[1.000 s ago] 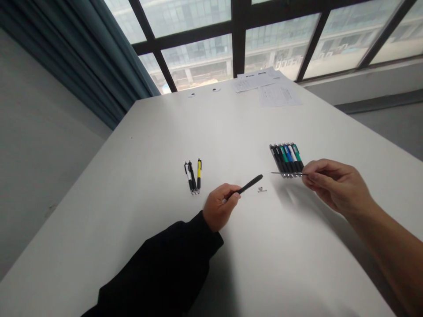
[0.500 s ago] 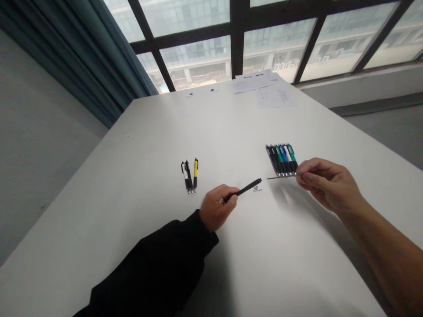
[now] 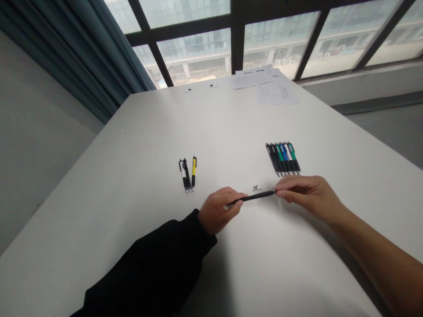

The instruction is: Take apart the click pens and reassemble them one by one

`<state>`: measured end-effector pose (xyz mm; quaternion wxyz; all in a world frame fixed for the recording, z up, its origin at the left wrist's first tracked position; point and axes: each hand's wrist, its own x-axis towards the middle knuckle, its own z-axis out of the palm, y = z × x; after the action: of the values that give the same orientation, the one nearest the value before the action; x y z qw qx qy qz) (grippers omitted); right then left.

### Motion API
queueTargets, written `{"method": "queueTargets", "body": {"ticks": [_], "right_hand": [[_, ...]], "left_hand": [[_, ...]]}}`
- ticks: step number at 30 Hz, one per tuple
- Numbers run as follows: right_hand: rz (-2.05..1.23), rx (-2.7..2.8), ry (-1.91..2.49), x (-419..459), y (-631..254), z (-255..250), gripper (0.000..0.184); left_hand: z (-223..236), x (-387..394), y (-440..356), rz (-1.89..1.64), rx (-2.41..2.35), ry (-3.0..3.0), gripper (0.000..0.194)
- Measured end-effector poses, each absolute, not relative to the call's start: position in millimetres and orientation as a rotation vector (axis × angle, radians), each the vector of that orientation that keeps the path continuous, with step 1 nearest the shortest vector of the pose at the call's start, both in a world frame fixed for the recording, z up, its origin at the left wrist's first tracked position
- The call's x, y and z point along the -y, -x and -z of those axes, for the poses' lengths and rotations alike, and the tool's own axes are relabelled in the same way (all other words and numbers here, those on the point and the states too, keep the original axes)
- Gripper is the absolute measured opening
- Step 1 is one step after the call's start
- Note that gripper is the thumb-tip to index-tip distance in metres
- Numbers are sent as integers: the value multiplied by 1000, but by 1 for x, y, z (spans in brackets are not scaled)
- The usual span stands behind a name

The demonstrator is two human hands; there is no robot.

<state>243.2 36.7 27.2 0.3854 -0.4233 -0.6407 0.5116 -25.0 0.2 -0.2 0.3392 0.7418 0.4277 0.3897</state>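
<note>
My left hand [image 3: 222,209] is closed around a black pen barrel [image 3: 257,196], which it holds nearly level above the table. At the barrel's right end, the fingertips of my right hand [image 3: 302,191] pinch the end of a thin pen refill; most of the refill is out of sight, apparently inside the barrel. Just behind the barrel lie small metallic pen parts [image 3: 256,188], too small to make out well. Beyond my right hand is a row of several pens [image 3: 283,158] in black, green, blue and white, side by side.
Left of centre lie a white pen [image 3: 183,174], a black pen [image 3: 187,174] and a yellow pen [image 3: 194,173]. Paper sheets [image 3: 254,80] rest at the far end of the white table [image 3: 158,132], near the window. A blue curtain [image 3: 82,53] hangs at the left.
My right hand has moved left and down, bringing the refill to the barrel's end; the refill's exposed length is now gone from sight. The barrel has tilted closer to level.
</note>
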Motion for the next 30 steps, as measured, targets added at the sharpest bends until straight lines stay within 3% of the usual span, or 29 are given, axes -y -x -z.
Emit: {"method": "queueTargets", "body": {"ticks": [30], "right_hand": [[-1528, 1588, 1072, -37, -240, -27, 14]], "left_hand": [[1, -1, 32, -820, -1030, -1927, 23]]}}
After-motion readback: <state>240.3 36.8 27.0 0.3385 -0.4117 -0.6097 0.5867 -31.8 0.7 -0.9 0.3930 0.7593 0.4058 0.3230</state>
